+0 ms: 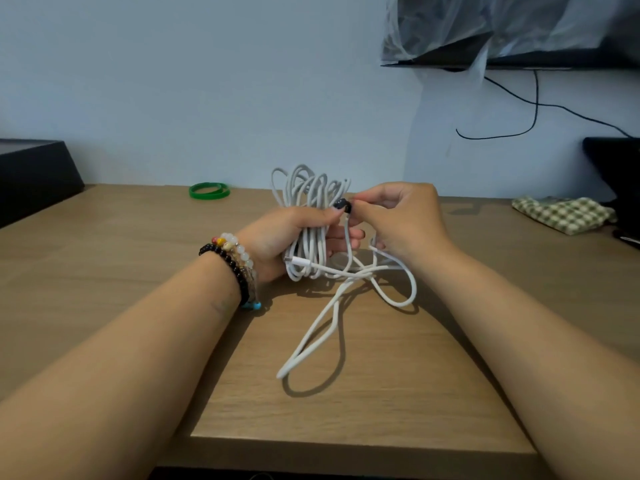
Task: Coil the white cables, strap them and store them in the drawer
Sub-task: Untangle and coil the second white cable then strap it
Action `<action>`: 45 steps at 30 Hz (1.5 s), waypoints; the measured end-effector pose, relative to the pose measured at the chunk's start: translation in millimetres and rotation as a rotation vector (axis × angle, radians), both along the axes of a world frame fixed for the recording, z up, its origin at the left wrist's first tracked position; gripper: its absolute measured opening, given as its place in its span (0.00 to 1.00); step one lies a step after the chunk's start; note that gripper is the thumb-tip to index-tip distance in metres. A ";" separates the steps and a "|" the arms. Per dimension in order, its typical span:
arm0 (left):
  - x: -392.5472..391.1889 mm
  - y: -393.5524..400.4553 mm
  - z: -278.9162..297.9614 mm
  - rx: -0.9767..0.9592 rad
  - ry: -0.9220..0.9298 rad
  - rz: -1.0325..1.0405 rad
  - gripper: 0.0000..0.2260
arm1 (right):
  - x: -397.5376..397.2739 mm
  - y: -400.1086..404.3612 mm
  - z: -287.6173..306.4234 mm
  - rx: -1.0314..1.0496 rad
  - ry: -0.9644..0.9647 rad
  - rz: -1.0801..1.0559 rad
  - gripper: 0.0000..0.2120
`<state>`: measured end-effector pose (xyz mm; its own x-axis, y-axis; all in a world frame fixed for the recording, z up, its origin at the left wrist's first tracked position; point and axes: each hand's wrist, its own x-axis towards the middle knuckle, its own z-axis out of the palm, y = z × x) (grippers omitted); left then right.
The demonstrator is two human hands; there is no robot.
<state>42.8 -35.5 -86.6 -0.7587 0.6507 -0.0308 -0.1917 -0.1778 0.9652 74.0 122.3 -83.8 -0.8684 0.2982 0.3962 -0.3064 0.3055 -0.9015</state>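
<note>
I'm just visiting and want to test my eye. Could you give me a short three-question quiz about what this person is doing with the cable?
1. True or false: the whole white cable is already coiled.
2. Which hand grips the coil: A) left hand B) right hand?
3. What colour is the strap lying at the back of the table?

Key: 1. False, a loose loop lies on the table. 2. A. 3. Green.

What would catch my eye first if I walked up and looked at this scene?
Probably the bundle of white cable at the centre, gripped by the left hand, with loose loops trailing onto the wooden table. The right hand pinches something small and dark beside it. A green band lies farther back.
</note>
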 end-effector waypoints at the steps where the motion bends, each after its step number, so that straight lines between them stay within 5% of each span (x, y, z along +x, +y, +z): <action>1: -1.3 -0.3 -0.3 0.004 -0.008 0.001 0.10 | 1.0 -0.7 0.1 -0.001 0.007 0.010 0.01; 9: -1.6 -3.3 2.8 -0.025 0.092 0.127 0.06 | 4.9 0.1 3.7 0.034 -0.002 0.036 0.03; 22: -14.8 -18.2 13.6 0.452 0.006 0.541 0.08 | -2.2 3.5 1.8 0.248 0.001 0.064 0.06; 29: -7.4 -13.4 8.9 0.288 0.047 0.304 0.02 | -4.6 18.0 -1.1 0.212 0.101 -0.070 0.07; 38: 1.0 -6.6 0.9 -0.179 0.132 0.117 0.18 | -1.5 14.4 0.6 0.187 0.277 -0.113 0.08; 45: -1.5 -3.9 1.5 -0.001 0.105 0.119 0.05 | -5.5 13.3 -4.2 0.188 0.219 -0.054 0.08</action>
